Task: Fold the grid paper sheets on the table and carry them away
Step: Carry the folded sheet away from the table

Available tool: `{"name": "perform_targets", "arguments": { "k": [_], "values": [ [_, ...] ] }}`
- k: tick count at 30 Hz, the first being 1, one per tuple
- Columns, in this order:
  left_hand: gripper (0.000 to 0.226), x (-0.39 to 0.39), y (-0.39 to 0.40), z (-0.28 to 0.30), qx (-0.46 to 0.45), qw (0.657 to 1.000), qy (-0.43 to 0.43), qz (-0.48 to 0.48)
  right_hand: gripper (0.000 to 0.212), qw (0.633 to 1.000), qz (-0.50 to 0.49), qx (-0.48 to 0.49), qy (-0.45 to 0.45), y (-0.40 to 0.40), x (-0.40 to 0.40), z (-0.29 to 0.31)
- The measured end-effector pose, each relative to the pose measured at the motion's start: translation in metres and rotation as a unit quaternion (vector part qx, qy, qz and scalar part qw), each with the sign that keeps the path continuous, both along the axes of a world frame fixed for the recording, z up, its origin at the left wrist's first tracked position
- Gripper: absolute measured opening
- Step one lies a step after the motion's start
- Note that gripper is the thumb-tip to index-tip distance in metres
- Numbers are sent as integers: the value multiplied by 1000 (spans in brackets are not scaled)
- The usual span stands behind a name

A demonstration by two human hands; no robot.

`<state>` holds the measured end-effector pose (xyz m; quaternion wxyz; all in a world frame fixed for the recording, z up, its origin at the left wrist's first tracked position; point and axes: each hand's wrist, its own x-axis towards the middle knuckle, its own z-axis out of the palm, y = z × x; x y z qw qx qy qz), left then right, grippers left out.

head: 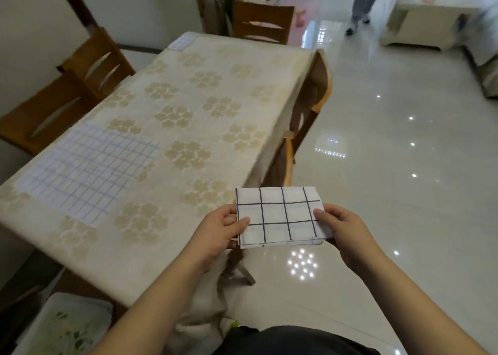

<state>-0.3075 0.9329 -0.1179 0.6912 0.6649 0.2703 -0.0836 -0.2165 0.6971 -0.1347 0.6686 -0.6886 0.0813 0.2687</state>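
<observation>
I hold the folded grid paper just off the table's near right corner, above the floor; it carries black grid lines and no writing I can read. My left hand pinches its left edge and my right hand its right edge, thumbs on top, fingers curled beneath. An unfolded grid sheet lies flat by the table's left edge, another small one at its far left corner.

We found both forearms extended forward, left hand and right hand level, thumbs uppermost, each pinching an end of the folded sheet.
</observation>
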Motion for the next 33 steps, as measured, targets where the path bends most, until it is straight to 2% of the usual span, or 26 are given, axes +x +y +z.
{"name": "perform_targets", "arguments": {
  "k": [6, 13, 19, 29, 31, 33],
  "values": [
    [18, 36, -93, 7, 31, 998, -2, -61, 12, 998, -55, -3, 3, -105, 5, 8],
    [17, 70, -138, 3, 65, 994, -11, -85, 4, 997, -79, 3, -6, -166, 12, 24],
    [15, 90, -150, -1, 43, 994, -8, -97, 12, 995, -97, 0, 1, -173, 33, 26],
    [7, 170, -129, -25, 15, 996, -44, -72, 9, 989, -142, -34, -13, -152, 104, 20],
    [13, 192, -120, -29, 3, 997, -43, -64, 8, 989, -144, -39, -15, -143, 124, 20],
    [29, 213, -110, -33, -6, 997, -44, -63, 8, 988, -149, -37, -17, -131, 143, 22]
  ]
}}
